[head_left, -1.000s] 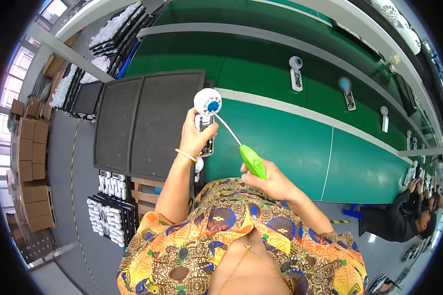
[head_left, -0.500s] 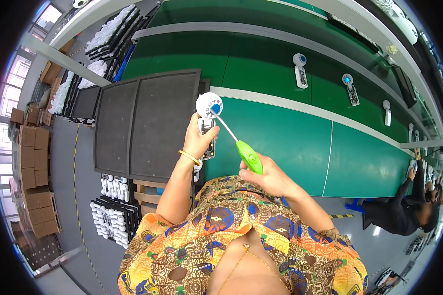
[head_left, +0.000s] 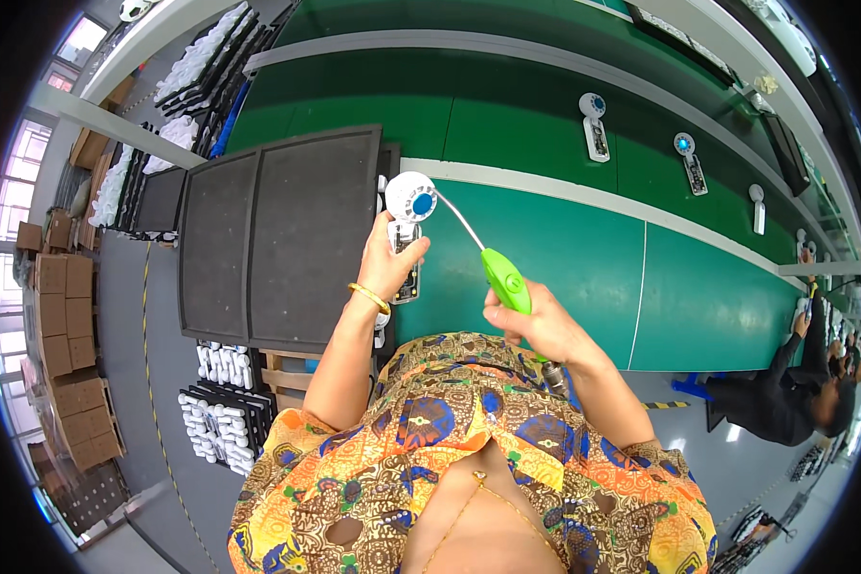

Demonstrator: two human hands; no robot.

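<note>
My left hand (head_left: 388,260) is closed around the body of a white device (head_left: 412,198), its thumb across the front. The device has a round, vented head with a blue centre, and a narrow body below with bare circuitry showing. In my right hand (head_left: 545,325) is a green air blow gun (head_left: 505,280), gripped by its handle. Its long, thin metal nozzle slants up and left, the tip ending close to the right side of the round head. A metal connector (head_left: 553,375) shows below that hand.
Dark trays (head_left: 316,230) cover the left of the green bench (head_left: 545,268). Similar white devices (head_left: 595,129) stand beyond a pale rail (head_left: 507,184). Stacked trays of white parts (head_left: 215,421) sit lower left, near cartons (head_left: 67,335). Another person (head_left: 784,397) works at far right.
The blow gun's nozzle tip has moved off the blue centre toward the right of the head. My right hand has shifted slightly right. My left hand still holds the device.
</note>
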